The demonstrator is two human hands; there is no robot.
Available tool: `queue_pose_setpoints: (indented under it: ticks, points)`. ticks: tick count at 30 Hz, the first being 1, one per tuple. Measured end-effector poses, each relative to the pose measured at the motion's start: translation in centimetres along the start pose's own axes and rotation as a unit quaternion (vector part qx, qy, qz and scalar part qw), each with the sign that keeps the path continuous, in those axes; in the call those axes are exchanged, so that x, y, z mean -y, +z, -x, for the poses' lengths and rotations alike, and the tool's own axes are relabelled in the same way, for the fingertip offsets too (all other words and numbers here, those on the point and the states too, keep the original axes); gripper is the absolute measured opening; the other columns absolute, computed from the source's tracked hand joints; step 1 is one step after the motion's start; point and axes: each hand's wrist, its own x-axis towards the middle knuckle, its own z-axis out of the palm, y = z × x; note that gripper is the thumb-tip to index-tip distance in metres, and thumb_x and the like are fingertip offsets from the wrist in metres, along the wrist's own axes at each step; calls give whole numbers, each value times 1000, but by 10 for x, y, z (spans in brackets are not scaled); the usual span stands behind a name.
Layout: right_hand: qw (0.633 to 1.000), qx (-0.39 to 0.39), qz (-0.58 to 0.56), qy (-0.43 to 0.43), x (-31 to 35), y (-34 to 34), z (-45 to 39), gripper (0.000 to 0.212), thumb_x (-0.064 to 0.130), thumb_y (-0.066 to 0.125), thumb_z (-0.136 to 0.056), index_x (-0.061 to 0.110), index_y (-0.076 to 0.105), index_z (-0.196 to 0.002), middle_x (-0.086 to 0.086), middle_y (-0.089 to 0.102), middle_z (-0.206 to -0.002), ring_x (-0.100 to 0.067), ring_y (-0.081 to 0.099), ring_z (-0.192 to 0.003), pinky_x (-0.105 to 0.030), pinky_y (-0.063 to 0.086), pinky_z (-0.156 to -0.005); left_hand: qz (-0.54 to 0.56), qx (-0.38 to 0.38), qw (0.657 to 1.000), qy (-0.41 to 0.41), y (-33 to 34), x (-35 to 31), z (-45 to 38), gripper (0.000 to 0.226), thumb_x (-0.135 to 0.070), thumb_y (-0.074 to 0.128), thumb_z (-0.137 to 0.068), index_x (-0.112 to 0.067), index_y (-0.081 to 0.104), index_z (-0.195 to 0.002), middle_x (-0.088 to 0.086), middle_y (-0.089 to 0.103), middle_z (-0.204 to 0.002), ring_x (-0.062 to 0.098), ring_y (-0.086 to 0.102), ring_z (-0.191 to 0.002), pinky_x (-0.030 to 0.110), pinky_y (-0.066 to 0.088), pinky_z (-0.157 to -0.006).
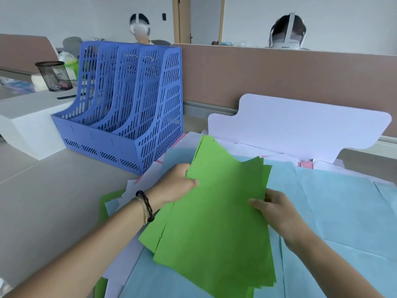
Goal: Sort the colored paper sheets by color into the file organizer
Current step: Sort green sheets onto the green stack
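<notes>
A stack of several green paper sheets (pixel 217 214) is held above the desk, its edges fanned out unevenly. My left hand (pixel 174 186) grips the stack's left edge, thumb on top. My right hand (pixel 277 209) grips the right edge, thumb on top as well. Below the stack lie light blue sheets (pixel 335 214), white sheets (pixel 150 175), bits of pink paper (pixel 306 164) and another green sheet (pixel 105 203). The blue perforated file organizer (pixel 133 108) stands upright at the back left, and its slots look empty.
An open white cardboard box flap (pixel 300 127) stands behind the paper pile. A black mesh pen cup (pixel 53 75) sits left of the organizer on a white block (pixel 28 123). A brown partition (pixel 279 76) runs along the back, with two people seated beyond it.
</notes>
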Motion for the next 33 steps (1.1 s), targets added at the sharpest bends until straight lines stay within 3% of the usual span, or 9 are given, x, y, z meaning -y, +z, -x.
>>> queue_pose_setpoints:
  ticks: [2, 3, 5, 8, 10, 14, 18, 22, 33]
  points:
    - [997, -67, 23, -34, 2, -11, -7, 22, 18, 75, -87, 27, 68, -106, 2, 74, -99, -19, 73, -84, -44, 58, -87, 10, -21, 998, 58, -6, -19, 12, 35, -20, 61, -99, -33, 59, -131, -24, 62, -132, 9, 56, -130, 29, 42, -113]
    - [997, -60, -17, -37, 6, -16, -9, 30, 19, 78, -85, 28, 66, -112, 0, 73, -105, -21, 73, -89, -44, 57, -88, 15, -46, 996, 70, -12, -28, 18, 43, -21, 60, -101, -34, 47, -140, -24, 51, -142, 9, 43, -140, 21, 32, -117]
    - [985, 26, -164, -42, 21, -21, -10, 37, 15, 74, -84, 18, 67, -120, -5, 75, -112, -25, 73, -103, -39, 57, -88, 60, -101, 990, 83, -25, -41, 27, 65, -25, 60, -101, -16, 29, -158, -10, 35, -159, 15, 28, -151, 29, 19, -121]
    - [938, 75, -323, -98, 61, -18, -4, 26, 9, 65, -84, 3, 72, -107, -12, 77, -107, -25, 75, -99, -33, 61, -78, 190, -123, 961, 157, -42, -56, 33, 38, -11, 65, -97, -15, 59, -134, 0, 66, -138, 16, 58, -132, 38, 45, -111]
    - [937, 30, -308, -162, 88, -17, -2, 14, 6, 65, -89, 5, 75, -98, -12, 78, -100, -25, 76, -90, -32, 61, -72, 220, -120, 952, 176, -53, -65, 32, 34, -1, 71, -89, -15, 69, -120, -3, 76, -118, 15, 70, -114, 34, 52, -98]
    - [928, 17, -291, -230, 120, -21, 0, 15, 6, 70, -81, 7, 76, -95, -11, 78, -99, -25, 76, -89, -30, 60, -71, 256, -95, 937, 215, -76, -69, 26, 37, -4, 74, -77, -11, 73, -114, 6, 77, -117, 25, 72, -112, 41, 54, -98]
    - [925, 47, -305, -221, 112, -9, -2, 31, 3, 71, -67, 9, 75, -97, -10, 78, -100, -25, 76, -88, -30, 59, -70, 261, -151, 928, 217, -61, -60, 26, 36, -7, 75, -76, -13, 72, -111, 4, 78, -113, 22, 73, -109, 43, 57, -99]
    - [928, 59, -289, -226, 114, -3, -4, 30, -8, 68, -75, 10, 75, -98, -10, 78, -100, -27, 76, -88, -31, 60, -69, 229, -205, 922, 236, -49, -65, 24, 27, -12, 75, -79, -20, 74, -105, -4, 79, -106, 16, 75, -102, 40, 60, -93]
    - [931, 89, -270, -231, 130, -9, -8, 35, 6, 72, -65, 9, 74, -100, -9, 78, -102, -26, 76, -92, -30, 60, -71, 316, -181, 897, 252, -60, -83, 24, 32, 0, 76, -80, -14, 72, -108, 3, 79, -107, 22, 75, -103, 29, 59, -85]
